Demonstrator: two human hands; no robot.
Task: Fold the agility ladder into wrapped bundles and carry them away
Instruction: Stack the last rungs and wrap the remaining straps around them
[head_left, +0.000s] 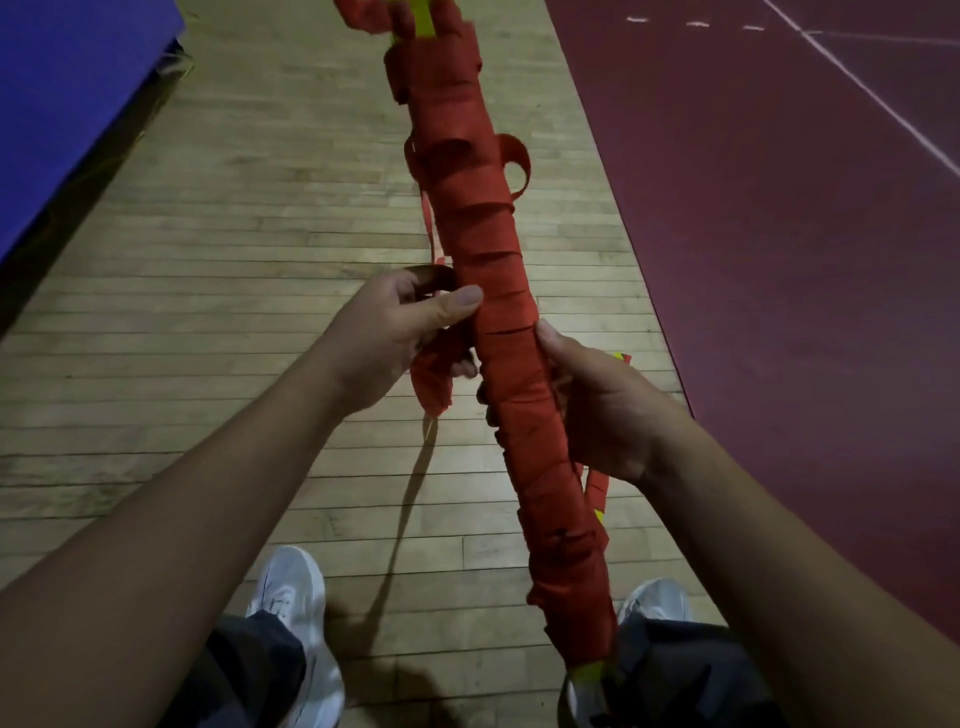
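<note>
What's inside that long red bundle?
At both ends yellow-green pieces poke out of the red bundle. The wrapped red strap hides the rest.

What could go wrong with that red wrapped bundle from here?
The loose loop standing off the wrapped bundle suggests slack turns that could unwind when carried. The strap tail pinched by the left hand is unsecured; released, it may unravel. Only the right hand wraps round the long bundle, so it might tip.
</note>
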